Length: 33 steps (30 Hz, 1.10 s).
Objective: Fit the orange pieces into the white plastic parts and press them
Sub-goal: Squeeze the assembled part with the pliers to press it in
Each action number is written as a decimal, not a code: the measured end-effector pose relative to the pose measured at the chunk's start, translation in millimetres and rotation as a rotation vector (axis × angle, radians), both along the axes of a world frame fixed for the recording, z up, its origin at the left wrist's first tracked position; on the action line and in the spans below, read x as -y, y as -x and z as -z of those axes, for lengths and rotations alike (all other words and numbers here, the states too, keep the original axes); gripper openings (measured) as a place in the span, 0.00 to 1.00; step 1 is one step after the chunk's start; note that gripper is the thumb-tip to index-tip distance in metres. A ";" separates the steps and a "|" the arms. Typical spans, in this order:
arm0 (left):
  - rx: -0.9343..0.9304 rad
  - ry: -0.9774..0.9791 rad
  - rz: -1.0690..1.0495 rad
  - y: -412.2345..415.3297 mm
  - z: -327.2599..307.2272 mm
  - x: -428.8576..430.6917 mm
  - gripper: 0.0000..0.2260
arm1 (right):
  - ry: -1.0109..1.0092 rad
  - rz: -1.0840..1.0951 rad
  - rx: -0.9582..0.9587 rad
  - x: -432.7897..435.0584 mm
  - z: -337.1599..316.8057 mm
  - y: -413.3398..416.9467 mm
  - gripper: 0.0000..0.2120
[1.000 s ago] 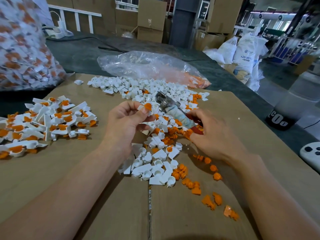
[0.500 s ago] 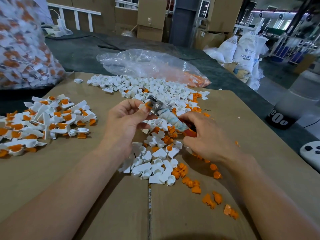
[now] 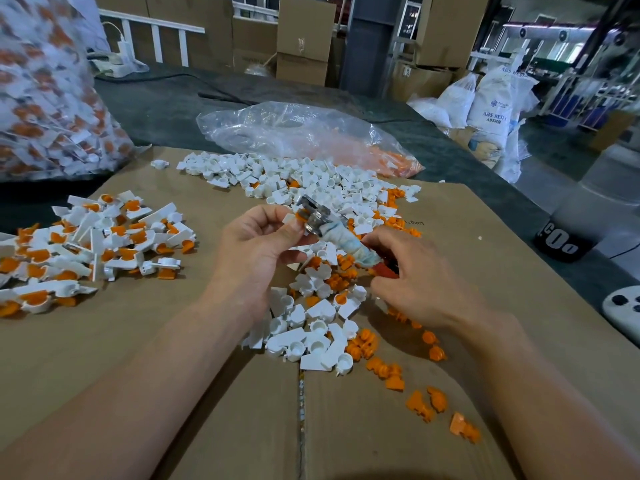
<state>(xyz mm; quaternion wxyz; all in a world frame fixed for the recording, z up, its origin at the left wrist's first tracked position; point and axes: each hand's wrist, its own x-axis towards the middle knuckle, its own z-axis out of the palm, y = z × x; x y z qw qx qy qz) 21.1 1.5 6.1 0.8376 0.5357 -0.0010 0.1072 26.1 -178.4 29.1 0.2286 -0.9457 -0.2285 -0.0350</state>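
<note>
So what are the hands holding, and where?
Left hand pinches a small white plastic part, mostly hidden; right hand grips a cloth-wrapped metal tool by its red end.

- A flat sheet of brown cardboard (image 3: 145, 358) with a taped seam down its middle covers the near work surface.
- A dark grey table top (image 3: 166, 109) shows beyond the cardboard's far edge.
- A thin black cable (image 3: 173, 77) runs across that table top.
- Stacked brown cardboard boxes (image 3: 304, 39) stand behind the table.
- White woven sacks printed "ABS RESIN" (image 3: 495, 102) lean together on the floor at right.
- A black round object with white lettering (image 3: 557, 242) sits just off the cardboard's right edge.
- A white rounded device with dark buttons (image 3: 623, 310) lies at the right border.
</note>
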 end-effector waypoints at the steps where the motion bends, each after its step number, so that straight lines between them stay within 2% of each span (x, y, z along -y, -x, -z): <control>1: -0.004 -0.005 0.002 -0.2 0.3 0.3 0.07 | 0.010 0.001 0.001 0.8 -0.3 -0.4 0.17; 7: -0.026 0.027 0.029 1.2 1.2 1.0 0.06 | 0.027 -0.031 0.016 3.0 1.8 -1.7 0.11; 11: -0.036 0.025 0.026 3.0 2.0 2.8 0.07 | 0.030 -0.055 -0.005 6.3 1.2 -3.9 0.11; 14: -0.038 0.015 0.030 3.3 1.8 4.1 0.07 | 0.057 -0.042 -0.041 9.0 -0.5 -6.0 0.15; 18: -0.052 0.000 0.043 3.4 2.0 5.3 0.06 | 0.041 -0.028 -0.145 12.0 -4.4 -7.2 0.26; 25: -0.101 0.022 0.043 4.7 1.2 4.5 0.06 | 0.023 -0.054 -0.262 16.0 -9.9 -6.4 0.22; 33: -0.150 0.019 0.037 3.7 1.0 1.9 0.02 | -0.013 -0.059 -0.287 19.4 -11.8 -8.6 0.20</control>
